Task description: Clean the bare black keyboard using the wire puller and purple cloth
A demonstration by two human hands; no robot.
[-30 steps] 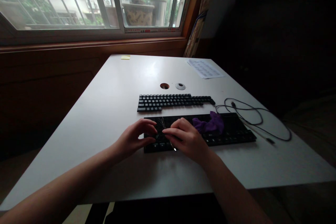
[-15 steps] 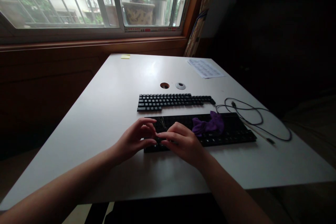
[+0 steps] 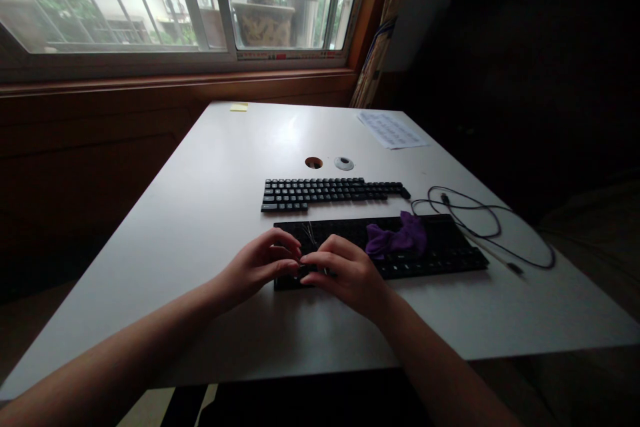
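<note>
Your left hand [image 3: 260,261] and right hand [image 3: 350,270] curl narrowly over the rectangular black keyboard [image 3: 445,240]; grasp indiscernible. Rows presumably keep black keycaps [image 3: 325,191] sorted.

The bare left hand [image 3: 263,261] and bare right hand [image 3: 350,272] hide part of the left half of the long black plastic keyboard [image 3: 445,257], where anything between their fingertips is too small to tell, and thin pale wire prongs [image 3: 309,233] pass partly behind the right hand. A crumpled purple cloth [image 3: 399,239] covers some of the keyboard's right half. Beyond the keyboard, the print on the white paper [image 3: 393,130] is too blurred to read, and the barred glass window [image 3: 227,33] is cut off by the top edge.
</note>
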